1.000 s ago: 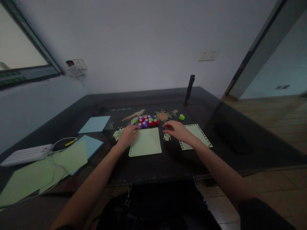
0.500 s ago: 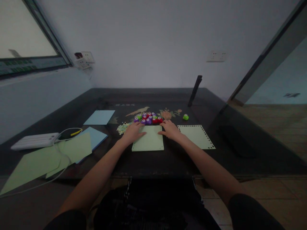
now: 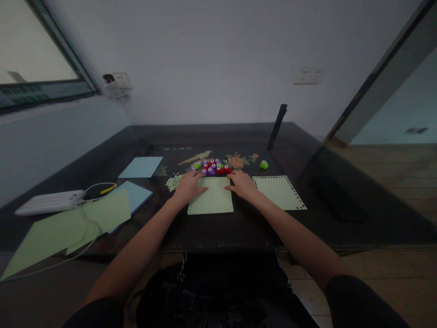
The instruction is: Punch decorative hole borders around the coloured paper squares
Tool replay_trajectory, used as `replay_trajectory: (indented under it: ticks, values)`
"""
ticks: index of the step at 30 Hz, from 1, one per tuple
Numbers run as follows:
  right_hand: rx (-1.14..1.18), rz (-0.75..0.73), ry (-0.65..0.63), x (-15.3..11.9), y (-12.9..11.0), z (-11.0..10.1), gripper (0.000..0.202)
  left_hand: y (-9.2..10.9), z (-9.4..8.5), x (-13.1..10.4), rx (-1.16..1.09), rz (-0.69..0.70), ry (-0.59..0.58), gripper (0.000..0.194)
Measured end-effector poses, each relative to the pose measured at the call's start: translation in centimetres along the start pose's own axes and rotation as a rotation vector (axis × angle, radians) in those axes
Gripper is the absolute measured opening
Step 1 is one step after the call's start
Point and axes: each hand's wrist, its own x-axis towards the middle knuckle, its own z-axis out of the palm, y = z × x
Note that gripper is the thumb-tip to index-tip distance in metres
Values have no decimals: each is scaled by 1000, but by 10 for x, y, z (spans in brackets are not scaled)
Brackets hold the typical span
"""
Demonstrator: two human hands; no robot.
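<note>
A light green paper stack (image 3: 212,200), with small holes near its edges, lies flat on the dark table in front of me. My left hand (image 3: 187,185) rests along its far left corner, thumb stretched over the sheet and fingers pointing away. At the far right corner my right hand (image 3: 241,183) lies likewise, with its thumb apart from the fingers. Just beyond the fingertips sits a cluster of red, purple and green eyeball-like toys (image 3: 211,167). Small pale paper bits (image 3: 173,182) form a heap beside my left hand.
A light green sheet (image 3: 278,193) with dark holes along its edges lies at right; a green toy (image 3: 264,165) sits behind it. At left are a blue sheet (image 3: 141,167), green sheets (image 3: 64,228), a white power bank (image 3: 51,202) and its cable. A black upright post (image 3: 277,127) stands farther back.
The view has shifted slightly. Both hands stay at the far corners of the paper stack, with no clear movement of the objects.
</note>
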Motion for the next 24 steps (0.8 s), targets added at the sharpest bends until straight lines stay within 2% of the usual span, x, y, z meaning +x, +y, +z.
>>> replay_trajectory:
  ticks: [4,7,10,12,14,16,18,20,24]
  values:
    - [161,28,109,0,-1,-3,25,-2,1,1,-57,24,42,50]
    - [438,75,143,3,0,-1,16,-3,3,1,-112,10,72,44]
    - [728,130,143,7,4,3,20,-4,1,2,-205,-13,119,30]
    - [894,165,82,8,6,5,25,-4,-2,4,-289,-27,151,21]
    - [1064,170,-56,8,8,4,26,-5,-6,5,-376,-64,185,16]
    - [1196,142,-210,6,8,2,24,-6,-10,7,-455,-135,209,17]
    - [1253,116,-297,4,8,-1,22,-7,-13,8,-536,-217,207,22]
    - [1260,122,-283,2,7,-4,21,-6,-13,9,-655,-294,218,28]
    - [1259,176,-118,3,9,-11,16,0,-11,8,-1085,-358,259,44]
